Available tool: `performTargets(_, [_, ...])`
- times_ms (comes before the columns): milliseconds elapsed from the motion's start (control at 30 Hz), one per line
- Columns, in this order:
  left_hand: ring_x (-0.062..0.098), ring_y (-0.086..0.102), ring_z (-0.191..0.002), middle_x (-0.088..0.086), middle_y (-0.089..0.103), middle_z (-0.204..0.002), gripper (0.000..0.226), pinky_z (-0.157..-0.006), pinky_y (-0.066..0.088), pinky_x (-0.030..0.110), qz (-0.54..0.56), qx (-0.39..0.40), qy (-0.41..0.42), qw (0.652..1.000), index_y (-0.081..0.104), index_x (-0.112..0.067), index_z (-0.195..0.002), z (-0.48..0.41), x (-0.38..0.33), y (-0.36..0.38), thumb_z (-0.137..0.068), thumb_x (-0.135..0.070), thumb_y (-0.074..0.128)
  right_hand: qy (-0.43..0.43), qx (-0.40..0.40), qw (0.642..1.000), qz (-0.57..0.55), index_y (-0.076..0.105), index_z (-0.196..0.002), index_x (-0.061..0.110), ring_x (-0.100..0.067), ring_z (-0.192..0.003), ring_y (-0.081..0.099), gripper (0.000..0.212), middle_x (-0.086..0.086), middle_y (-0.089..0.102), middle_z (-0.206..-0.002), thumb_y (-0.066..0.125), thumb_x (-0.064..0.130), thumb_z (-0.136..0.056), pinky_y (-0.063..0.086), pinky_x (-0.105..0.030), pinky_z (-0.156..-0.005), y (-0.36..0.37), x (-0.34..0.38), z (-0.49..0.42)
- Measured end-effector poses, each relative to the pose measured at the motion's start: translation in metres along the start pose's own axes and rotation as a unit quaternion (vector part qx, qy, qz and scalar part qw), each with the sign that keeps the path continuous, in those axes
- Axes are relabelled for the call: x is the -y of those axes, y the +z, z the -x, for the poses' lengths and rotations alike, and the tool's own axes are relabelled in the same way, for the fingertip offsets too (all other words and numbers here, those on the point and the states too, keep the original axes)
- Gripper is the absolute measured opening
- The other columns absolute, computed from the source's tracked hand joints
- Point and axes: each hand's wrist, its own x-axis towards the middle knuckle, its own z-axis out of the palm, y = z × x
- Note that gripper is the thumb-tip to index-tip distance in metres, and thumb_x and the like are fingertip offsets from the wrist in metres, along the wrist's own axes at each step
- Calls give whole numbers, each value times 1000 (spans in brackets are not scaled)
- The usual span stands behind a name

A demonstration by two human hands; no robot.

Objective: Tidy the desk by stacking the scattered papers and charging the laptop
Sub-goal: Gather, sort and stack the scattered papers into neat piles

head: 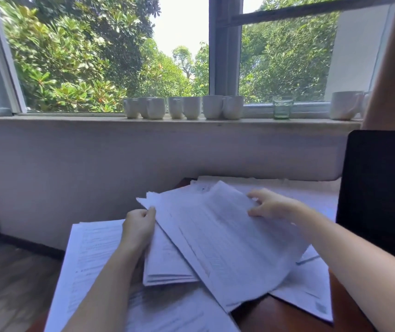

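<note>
A loose sheaf of printed papers is held above the brown desk, fanned and tilted. My left hand grips its left edge with curled fingers. My right hand holds the sheaf's far right corner, fingers over the top sheet and thumb at its edge. More sheets lie under it: a wide one at the left, a small stack below the sheaf, and others at the right. The open laptop, its screen dark, stands at the right edge of the desk.
On the window sill stand several white mugs, a green glass and another mug at the right. A grey wall runs below the sill. Wooden floor shows at the left of the desk.
</note>
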Motion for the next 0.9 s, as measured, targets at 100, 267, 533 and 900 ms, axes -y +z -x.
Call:
performTargets(100, [19, 29, -60, 3, 29, -59, 42, -59, 22, 31, -32, 14, -17, 999, 27, -17, -57, -5, 5, 2, -94, -12, 46, -30, 1, 999, -16, 54, -126, 11, -17, -96, 58, 37, -4, 61, -117, 57, 5, -89, 45, -27, -89, 16, -2, -3])
performTargets(267, [18, 25, -55, 0, 27, -55, 39, -54, 18, 30, -39, 29, -45, 998, 23, -18, -56, -4, 6, 1, -86, -1, 41, -51, -6, 999, -13, 54, -86, 19, -6, -72, 50, 11, 6, 54, -81, 56, 10, -91, 41, -24, -68, 25, -7, -12])
performTargets(533, [21, 33, -60, 4, 35, -62, 38, -58, 25, 31, -29, 33, -65, 997, 31, -14, -59, -3, 0, 2, -94, -19, 46, -24, -10, 999, 29, 50, -71, 13, -14, -77, 47, 16, 3, 51, -75, 55, 15, -86, 38, -31, -68, 35, -10, -24])
performTargets(900, [32, 65, -88, 12, 69, -88, 36, -74, 50, 36, -33, 78, -44, 995, 61, 0, -86, 14, -12, -1, -68, -30, 57, 40, -73, 996, 29, 38, -65, 20, -19, -86, 46, 30, -4, 50, -94, 45, 17, -94, 30, -23, -67, 52, 13, -8])
